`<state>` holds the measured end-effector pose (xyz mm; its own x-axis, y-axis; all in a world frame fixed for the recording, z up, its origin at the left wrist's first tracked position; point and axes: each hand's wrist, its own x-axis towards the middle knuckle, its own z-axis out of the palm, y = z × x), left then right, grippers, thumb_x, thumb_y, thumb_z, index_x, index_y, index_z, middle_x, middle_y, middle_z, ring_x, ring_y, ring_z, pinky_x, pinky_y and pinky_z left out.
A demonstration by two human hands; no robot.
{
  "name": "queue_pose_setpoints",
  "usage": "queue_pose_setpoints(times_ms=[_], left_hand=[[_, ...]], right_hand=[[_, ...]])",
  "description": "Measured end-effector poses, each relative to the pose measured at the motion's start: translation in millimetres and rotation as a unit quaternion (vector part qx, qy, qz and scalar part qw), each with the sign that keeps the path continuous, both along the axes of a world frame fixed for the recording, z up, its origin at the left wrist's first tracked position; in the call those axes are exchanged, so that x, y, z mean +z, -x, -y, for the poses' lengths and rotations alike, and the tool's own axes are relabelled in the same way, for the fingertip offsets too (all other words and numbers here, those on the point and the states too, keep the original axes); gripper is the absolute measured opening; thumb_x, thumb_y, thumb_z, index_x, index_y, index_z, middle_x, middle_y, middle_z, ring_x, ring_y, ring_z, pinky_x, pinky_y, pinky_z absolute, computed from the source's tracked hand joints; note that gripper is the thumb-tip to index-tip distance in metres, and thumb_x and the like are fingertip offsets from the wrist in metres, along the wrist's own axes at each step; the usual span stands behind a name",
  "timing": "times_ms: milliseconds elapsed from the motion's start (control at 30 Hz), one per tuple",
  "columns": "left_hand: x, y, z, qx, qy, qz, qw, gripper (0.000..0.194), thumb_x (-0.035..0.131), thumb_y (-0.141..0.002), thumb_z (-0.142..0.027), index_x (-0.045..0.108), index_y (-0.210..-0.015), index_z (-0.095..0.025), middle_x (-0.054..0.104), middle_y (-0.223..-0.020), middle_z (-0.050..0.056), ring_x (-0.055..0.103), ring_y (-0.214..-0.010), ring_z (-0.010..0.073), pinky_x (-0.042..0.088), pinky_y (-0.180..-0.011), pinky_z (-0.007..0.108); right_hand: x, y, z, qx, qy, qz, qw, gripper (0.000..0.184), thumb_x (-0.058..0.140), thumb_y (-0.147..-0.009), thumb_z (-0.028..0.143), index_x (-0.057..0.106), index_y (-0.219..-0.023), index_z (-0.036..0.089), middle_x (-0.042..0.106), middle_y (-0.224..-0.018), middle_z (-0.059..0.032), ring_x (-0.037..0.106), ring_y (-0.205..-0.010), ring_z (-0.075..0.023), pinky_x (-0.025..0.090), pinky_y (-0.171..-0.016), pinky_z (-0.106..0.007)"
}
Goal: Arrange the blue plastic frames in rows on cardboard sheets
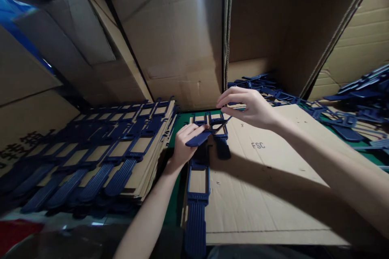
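Observation:
My left hand (pixel 186 145) is closed around a navy plastic part (pixel 199 139) with a flat rounded end, held tilted over the cardboard sheet (pixel 261 194). Just beyond, my right hand (pixel 247 105) hovers near the part's far end, thumb and fingers slightly apart with nothing visible between them. On the sheet's left edge lies a navy plastic frame with a ribbed tongue (pixel 198 182), its tongue jutting toward me. Another such frame with a dark tongue (pixel 223 147) lies beyond it, partly hidden by the held part.
To the left stands a stack of cardboard sheets (pixel 148 170) topped with rows of navy frames (pixel 100 151). Loose navy parts (pixel 343 117) are heaped at the right. Tall cardboard walls (pixel 182 40) rise behind the green surface (pixel 182 119).

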<state>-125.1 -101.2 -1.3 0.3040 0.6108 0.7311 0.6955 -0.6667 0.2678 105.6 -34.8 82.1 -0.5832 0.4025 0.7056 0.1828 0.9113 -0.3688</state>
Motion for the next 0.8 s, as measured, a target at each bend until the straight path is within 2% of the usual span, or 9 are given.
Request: queue_pose_setpoints(times_ms=[200, 433, 533, 633, 700, 800], left_hand=[[1.4, 1, 3, 0.009, -0.099, -0.046, 0.994, 0.027, 0.049, -0.094, -0.023, 0.063, -0.118, -0.023, 0.069, -0.092, 0.006, 0.06, -0.081, 0.017, 0.044, -0.073, 0.03], [-4.2, 4, 4, 0.013, -0.134, -0.077, 0.988, 0.035, 0.057, -0.09, -0.016, 0.06, -0.122, -0.028, 0.068, -0.099, 0.004, 0.06, -0.091, 0.0177, 0.048, -0.079, 0.032], [-3.5, 3, 6, 0.009, -0.143, -0.104, 0.984, 0.035, 0.055, -0.091, -0.014, 0.059, -0.122, -0.028, 0.066, -0.101, 0.005, 0.059, -0.095, 0.0179, 0.049, -0.079, 0.031], [-1.3, 3, 7, 0.008, -0.138, -0.102, 0.985, 0.031, 0.051, -0.093, -0.019, 0.06, -0.121, -0.028, 0.065, -0.104, 0.006, 0.059, -0.098, 0.0182, 0.049, -0.079, 0.031], [-0.4, 2, 5, -0.001, -0.133, -0.085, 0.987, 0.03, 0.049, -0.095, -0.026, 0.057, -0.124, -0.026, 0.064, -0.108, 0.008, 0.059, -0.099, 0.0191, 0.049, -0.081, 0.032], [-0.6, 1, 3, -0.017, -0.12, -0.047, 0.992, 0.039, 0.05, -0.094, -0.037, 0.051, -0.129, -0.022, 0.063, -0.112, 0.01, 0.058, -0.102, 0.0215, 0.049, -0.086, 0.036]], right_hand=[[-6.3, -3, -12, -0.073, 0.035, 0.054, 0.995, 0.015, 0.06, -0.082, 0.026, 0.072, -0.089, 0.02, 0.066, -0.098, -0.0082, 0.062, -0.088, -0.0212, 0.049, -0.078, -0.036], [-19.4, 0, -20, -0.1, 0.081, 0.134, 0.982, 0.021, 0.06, -0.082, 0.033, 0.072, -0.094, 0.02, 0.071, -0.091, -0.0054, 0.065, -0.084, -0.0211, 0.048, -0.072, -0.032], [-22.0, 3, -17, -0.088, 0.085, 0.151, 0.981, 0.031, 0.065, -0.078, 0.036, 0.068, -0.106, 0.021, 0.071, -0.09, -0.0048, 0.065, -0.08, -0.02, 0.047, -0.068, -0.03], [-22.9, 7, -13, -0.059, 0.06, 0.146, 0.986, 0.044, 0.065, -0.079, 0.029, 0.06, -0.121, 0.022, 0.07, -0.091, -0.0044, 0.064, -0.078, -0.0183, 0.047, -0.066, -0.028], [-22.1, 8, -10, -0.03, 0.038, 0.137, 0.989, 0.044, 0.06, -0.082, 0.023, 0.057, -0.125, 0.023, 0.068, -0.096, -0.0051, 0.063, -0.083, -0.0181, 0.047, -0.07, -0.028], [-18.9, 7, -7, 0.008, 0.02, 0.134, 0.991, 0.036, 0.056, -0.085, 0.02, 0.061, -0.12, 0.025, 0.066, -0.104, -0.0063, 0.062, -0.09, -0.0189, 0.048, -0.075, -0.03]])
